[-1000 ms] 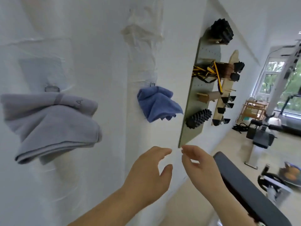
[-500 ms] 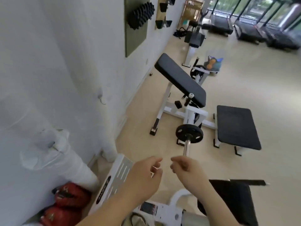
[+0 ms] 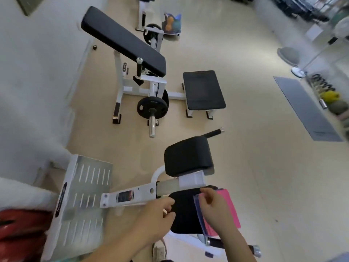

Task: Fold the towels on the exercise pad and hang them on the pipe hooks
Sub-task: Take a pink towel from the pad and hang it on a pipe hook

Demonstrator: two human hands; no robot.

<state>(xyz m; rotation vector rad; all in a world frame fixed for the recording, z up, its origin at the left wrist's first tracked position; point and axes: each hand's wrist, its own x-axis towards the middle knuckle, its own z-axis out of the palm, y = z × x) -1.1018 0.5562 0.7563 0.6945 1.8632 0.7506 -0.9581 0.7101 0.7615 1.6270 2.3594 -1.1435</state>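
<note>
Left hand (image 3: 154,218): loose, holding nothing, at the pad's (image 3: 184,214) left edge.
Right hand (image 3: 217,210): on the towels, fingers curled; can't tell if it grips.
Towels: pink (image 3: 230,205) and purple (image 3: 198,216), on the pad's right edge.
Left to do: apparently folding and hanging both; hooks out of sight.

A: Where do the towels (image 3: 232,204) lie?
B: Stacked along the right edge of the exercise pad (image 3: 184,214). The right hand (image 3: 215,208) is over them; the left hand (image 3: 156,214) is at the pad's left edge.
A: What surrounds it?
B: A footplate (image 3: 83,201) to the left. A second pad (image 3: 188,156) just behind. Farther back, a bench (image 3: 122,40) with a weight plate (image 3: 153,107) in front and a seat (image 3: 204,89) to its right.
</note>
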